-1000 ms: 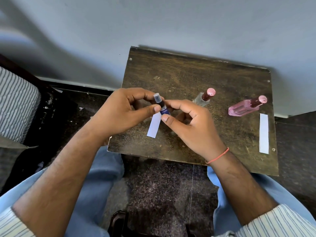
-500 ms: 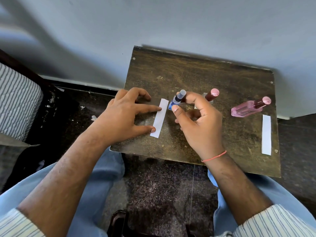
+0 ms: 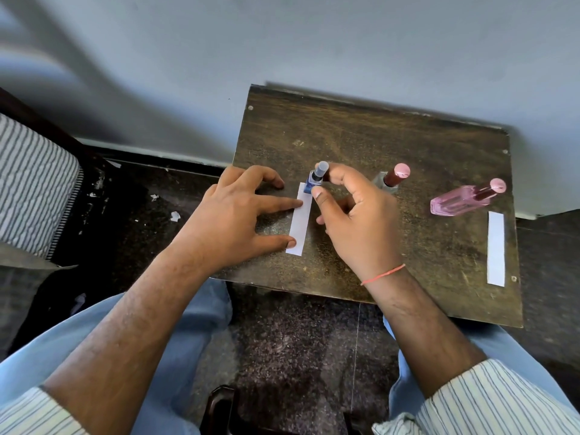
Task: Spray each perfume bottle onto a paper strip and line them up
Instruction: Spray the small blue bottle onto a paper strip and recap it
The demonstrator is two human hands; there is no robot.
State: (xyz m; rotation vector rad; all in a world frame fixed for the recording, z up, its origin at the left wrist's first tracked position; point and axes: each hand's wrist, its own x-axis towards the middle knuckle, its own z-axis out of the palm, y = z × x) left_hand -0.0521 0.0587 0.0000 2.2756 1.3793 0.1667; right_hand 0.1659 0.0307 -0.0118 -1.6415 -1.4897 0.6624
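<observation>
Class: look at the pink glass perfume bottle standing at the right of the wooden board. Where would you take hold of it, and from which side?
Probably grip the pink glass perfume bottle round its flat rectangular body, below the dark neck and round pink cap. Come from the near right: the white paper strip lies there flat and low, while the clear bottle with a maroon cap stands to its left.

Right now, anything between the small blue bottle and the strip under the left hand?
Nothing visible. The right hand pinches the small blue bottle right at the far end of the paper strip, which the left hand pins to the wooden table with two straight fingers along its left edge.
</observation>
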